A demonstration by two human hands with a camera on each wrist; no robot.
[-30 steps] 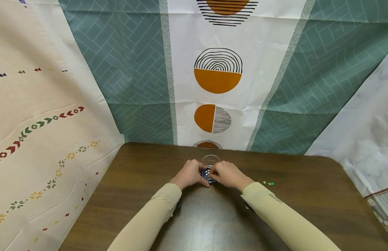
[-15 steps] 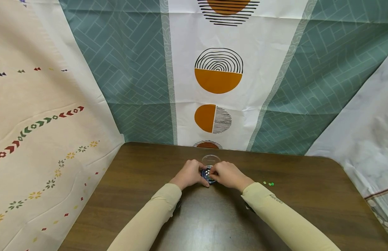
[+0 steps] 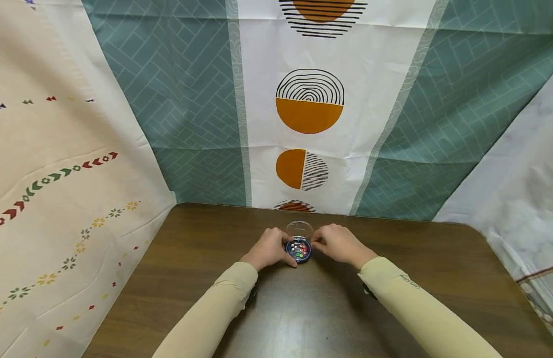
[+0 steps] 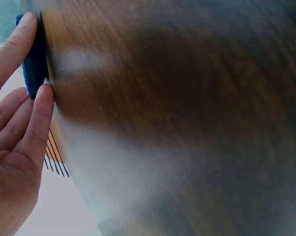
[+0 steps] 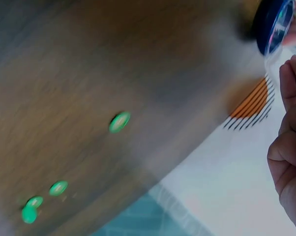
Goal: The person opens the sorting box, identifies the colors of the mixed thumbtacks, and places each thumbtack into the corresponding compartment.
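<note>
A small round blue case stands with its clear lid raised at the back. Several small coloured discs lie inside it, white, pink, red and green. My left hand grips the case's left side between thumb and fingers; in the left wrist view the fingers straddle its blue wall. My right hand is just beside the case's right rim, thumb and forefinger brought together, the other fingers curled. I cannot tell whether a small thing is pinched there. The right wrist view shows these fingertips close to the rim.
Several loose green discs, one nearer disc and a small cluster, lie on the brown wooden table. In the head view the right sleeve covers their place. A patterned cloth hangs behind the table.
My right hand has drawn back from over the case to its right side, uncovering the discs inside. Its forearm now covers the loose green discs. The left hand stays in place.
</note>
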